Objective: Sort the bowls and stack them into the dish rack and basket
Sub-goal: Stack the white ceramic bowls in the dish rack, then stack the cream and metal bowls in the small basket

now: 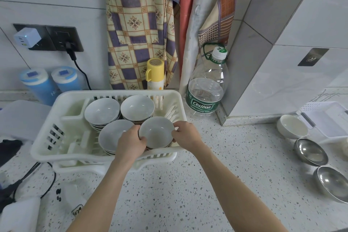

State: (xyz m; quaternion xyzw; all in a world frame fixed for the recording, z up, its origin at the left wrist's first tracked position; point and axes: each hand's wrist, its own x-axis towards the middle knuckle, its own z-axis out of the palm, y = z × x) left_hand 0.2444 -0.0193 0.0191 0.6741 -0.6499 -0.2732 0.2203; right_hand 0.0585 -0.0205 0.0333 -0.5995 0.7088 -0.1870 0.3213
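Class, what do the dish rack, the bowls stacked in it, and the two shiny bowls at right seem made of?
Dish rack: white moulded plastic, slotted walls. Stacked bowls: probably glazed ceramic, smooth grey-white with soft sheen. Shiny bowls: likely stainless steel, mirror reflections.

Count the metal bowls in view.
2: both on the counter at right, one just below the white bowl, one nearer, partly cut off by the frame edge.

Lower bowls (113, 151) under each stack's top (mere rims), nearest steel bowl (333, 182) edge-cropped.
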